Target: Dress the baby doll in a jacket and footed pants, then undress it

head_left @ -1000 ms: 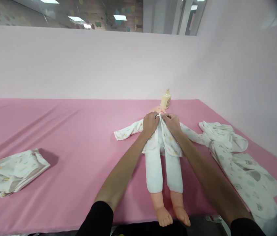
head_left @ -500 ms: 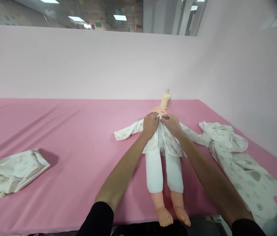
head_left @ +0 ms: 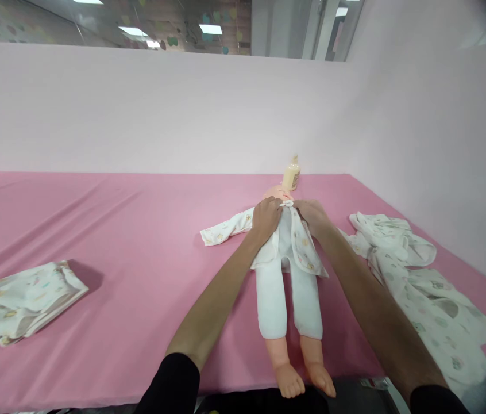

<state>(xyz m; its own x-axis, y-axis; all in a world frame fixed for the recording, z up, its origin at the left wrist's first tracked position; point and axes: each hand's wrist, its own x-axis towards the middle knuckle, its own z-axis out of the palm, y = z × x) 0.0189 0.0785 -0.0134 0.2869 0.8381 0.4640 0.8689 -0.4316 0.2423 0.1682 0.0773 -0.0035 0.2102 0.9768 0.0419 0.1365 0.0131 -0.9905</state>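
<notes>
A baby doll [head_left: 272, 299] lies on its back on the pink-covered table, its feet at the near edge. It wears a white printed baby jacket [head_left: 305, 247], whose front hangs open below the neck. My left hand [head_left: 267, 215] is closed on the jacket's collar at one side of the neck. On the other side, my right hand [head_left: 312, 214] is closed on the collar edge, fingers partly hidden. One sleeve [head_left: 227, 227] stretches out flat to the left. My right forearm covers much of the other sleeve.
A pale yellow pump bottle [head_left: 291, 174] stands behind the doll's head. Crumpled printed baby clothes [head_left: 424, 293] lie at right, and a folded printed cloth [head_left: 27, 296] at left. Pink sheeting [head_left: 139, 241] covers the table, with white walls [head_left: 161, 115] behind and at right.
My right hand has moved a little to the right, away from my left hand, drawing the jacket's front wider. More of the doll's chest and neckline shows between the hands.
</notes>
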